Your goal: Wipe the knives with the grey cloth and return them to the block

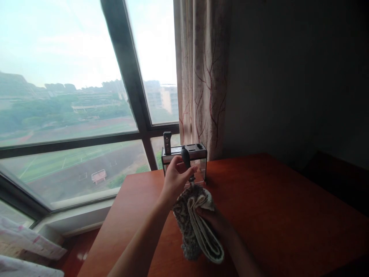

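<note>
My left hand (177, 174) is closed around a tool with a ribbed black handle (186, 157), held upright. A short stretch of metal shows below the handle, and the rest is hidden behind the cloth, so its kind cannot be made out. My right hand (210, 217) grips a folded cloth (198, 227), grey and patterned on one side and pale on the other. The cloth is at the tool's lower end. Just behind my left hand stands a knife block (198, 147) with clear sides and a dark frame. Another dark handle (167, 143) sticks up from its left end.
The reddish-brown wooden table (259, 192) runs out to the right. Along the left is a large window (72, 96) with dark frames. A patterned curtain (204, 77) hangs behind the knife block, and some pale fabric (25, 242) lies at the lower left.
</note>
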Tool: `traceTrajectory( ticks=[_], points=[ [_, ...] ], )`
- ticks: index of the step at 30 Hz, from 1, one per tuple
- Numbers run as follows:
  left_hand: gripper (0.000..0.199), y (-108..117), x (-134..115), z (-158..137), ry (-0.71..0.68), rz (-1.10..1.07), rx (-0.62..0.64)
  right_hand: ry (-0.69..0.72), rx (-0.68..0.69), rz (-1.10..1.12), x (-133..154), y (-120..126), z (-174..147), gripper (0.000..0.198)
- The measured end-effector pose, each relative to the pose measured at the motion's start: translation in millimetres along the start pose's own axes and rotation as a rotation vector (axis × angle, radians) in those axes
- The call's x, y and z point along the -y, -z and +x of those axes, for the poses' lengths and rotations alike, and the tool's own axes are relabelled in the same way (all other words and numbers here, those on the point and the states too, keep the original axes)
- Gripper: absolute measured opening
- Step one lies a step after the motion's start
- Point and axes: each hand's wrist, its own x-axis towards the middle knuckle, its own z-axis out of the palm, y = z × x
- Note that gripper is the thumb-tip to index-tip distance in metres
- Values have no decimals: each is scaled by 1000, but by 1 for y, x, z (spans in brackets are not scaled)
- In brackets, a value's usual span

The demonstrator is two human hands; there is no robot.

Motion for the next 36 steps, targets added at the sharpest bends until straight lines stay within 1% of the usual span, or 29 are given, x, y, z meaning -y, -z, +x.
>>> traceTrajectory(
  ticks=[3, 6, 8, 12, 14, 15, 17, 24, 27, 29, 32, 34, 36],
  points=[
    [41, -4, 11, -4, -46, 123, 26, 1, -19, 22, 0, -1, 1, 50],
    [42, -7, 16, -9, -38, 177, 63, -2, -49, 49, 1, -1, 0, 49],
    [39, -7, 13, -13, -7, 121, 118, -22, -59, 69, 1, 0, -1, 49],
    [29, 0, 1, -18, 152, -156, 313, -40, -47, 143, 0, 1, -2, 49],
    [29, 5, -2, -18, 193, -244, 346, -24, -36, 150, 0, 0, -2, 50],
    [29, 6, -3, -18, 186, -256, 334, -21, -34, 143, 0, -1, -2, 50],
    [29, 8, -3, -15, 149, -235, 272, -31, -31, 119, 1, -2, -2, 49],
    [36, 13, -7, 3, 110, -144, -48, 1, 2, -8, 1, -3, -1, 47],
    [39, 18, -14, 10, 53, -148, -132, -6, 38, -36, 2, -4, 0, 48],
    [38, 21, -18, 13, 18, -155, -153, 5, 58, -66, 3, -4, 0, 51],
    [33, 24, -22, 14, -6, -173, -131, 10, 53, -93, 2, -3, 1, 52],
    [30, 24, -22, 12, -1, -193, -89, -15, 52, -69, 0, -1, 1, 51],
    [26, 23, -21, 8, 14, -231, -22, -36, 38, -44, -2, 0, 0, 50]
  ],
)
